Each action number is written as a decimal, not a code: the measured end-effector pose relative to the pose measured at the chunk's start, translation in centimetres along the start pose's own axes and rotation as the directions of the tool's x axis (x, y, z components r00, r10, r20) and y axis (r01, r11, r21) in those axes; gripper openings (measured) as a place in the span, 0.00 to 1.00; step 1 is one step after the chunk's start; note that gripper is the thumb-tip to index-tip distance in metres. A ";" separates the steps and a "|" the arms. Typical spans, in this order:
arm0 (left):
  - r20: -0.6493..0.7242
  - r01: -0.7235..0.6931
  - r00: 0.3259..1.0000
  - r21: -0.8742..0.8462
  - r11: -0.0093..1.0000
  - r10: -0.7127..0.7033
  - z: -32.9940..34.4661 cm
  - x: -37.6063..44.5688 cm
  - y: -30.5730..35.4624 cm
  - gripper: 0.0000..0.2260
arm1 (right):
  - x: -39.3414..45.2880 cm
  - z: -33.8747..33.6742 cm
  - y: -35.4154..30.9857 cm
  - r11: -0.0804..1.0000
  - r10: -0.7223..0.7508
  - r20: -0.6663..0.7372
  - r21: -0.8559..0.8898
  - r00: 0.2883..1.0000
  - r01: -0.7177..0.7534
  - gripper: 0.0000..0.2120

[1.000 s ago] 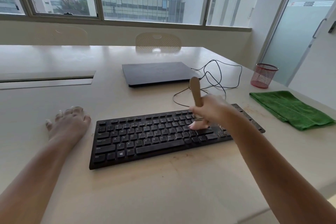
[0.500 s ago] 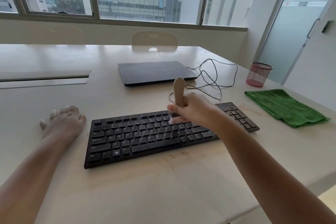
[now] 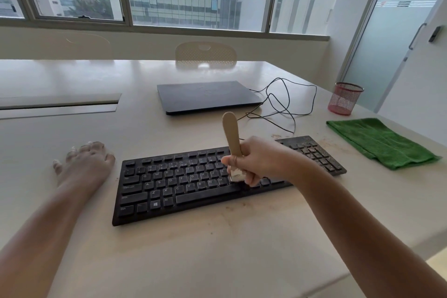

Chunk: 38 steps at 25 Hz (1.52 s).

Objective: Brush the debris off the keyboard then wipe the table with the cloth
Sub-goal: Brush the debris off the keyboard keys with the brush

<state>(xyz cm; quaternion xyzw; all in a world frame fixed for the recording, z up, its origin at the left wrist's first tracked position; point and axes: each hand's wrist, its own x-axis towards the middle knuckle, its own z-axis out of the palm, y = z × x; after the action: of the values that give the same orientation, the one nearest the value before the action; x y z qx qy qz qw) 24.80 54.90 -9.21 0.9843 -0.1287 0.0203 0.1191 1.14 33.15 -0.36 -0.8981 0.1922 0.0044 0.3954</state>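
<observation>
Right grip (image 3: 256, 161) curls round the wooden-handled brush (image 3: 232, 145), its head down on the keys near the middle of the black keyboard (image 3: 183, 184) on the worktop (image 3: 217, 249). Brown debris (image 3: 314, 152) speckles the number pad. Green cloth (image 3: 379, 141) lies right, closed laptop (image 3: 208, 97) behind. Left hand (image 3: 84, 161) rests flat, fingers spread, beside the keyboard.

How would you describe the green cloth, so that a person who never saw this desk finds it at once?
Start at the black keyboard in the middle of the pale table and look past its right end. The green cloth lies there folded flat, in front of the red mesh cup. Nothing else on the table is green or soft.
</observation>
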 end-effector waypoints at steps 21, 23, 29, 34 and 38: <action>-0.003 0.001 1.000 0.010 1.000 -0.001 -0.1 -0.1 0.1 0.20 | 0.0 -0.6 -0.1 0.997 0.022 -0.028 -0.078 0.999 -0.025 0.11; 0.002 0.001 1.000 0.018 1.000 -0.001 -0.1 0.0 0.2 0.21 | 0.2 -2.7 1.3 0.985 0.147 -0.144 -0.073 0.979 -0.159 0.12; 0.006 -0.007 1.000 0.003 1.000 0.007 0.0 0.1 0.2 0.20 | -0.4 1.0 0.3 0.996 -0.038 -0.032 0.080 0.999 0.041 0.11; 0.011 -0.002 1.000 0.001 1.000 0.002 0.0 0.0 0.1 0.20 | -0.8 -1.6 0.1 0.974 0.108 -0.276 -0.161 0.955 -0.157 0.12; -0.003 -0.013 1.000 0.010 1.000 0.013 -0.1 0.1 0.0 0.19 | -3.1 3.8 -2.4 0.921 -0.270 -0.076 -0.313 0.960 0.234 0.14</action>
<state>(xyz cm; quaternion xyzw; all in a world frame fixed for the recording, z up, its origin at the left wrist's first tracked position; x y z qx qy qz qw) 24.90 54.94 -9.09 0.9840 -0.1350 0.0231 0.1142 -0.35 38.41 -0.74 -0.9637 0.0950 -0.0700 0.2395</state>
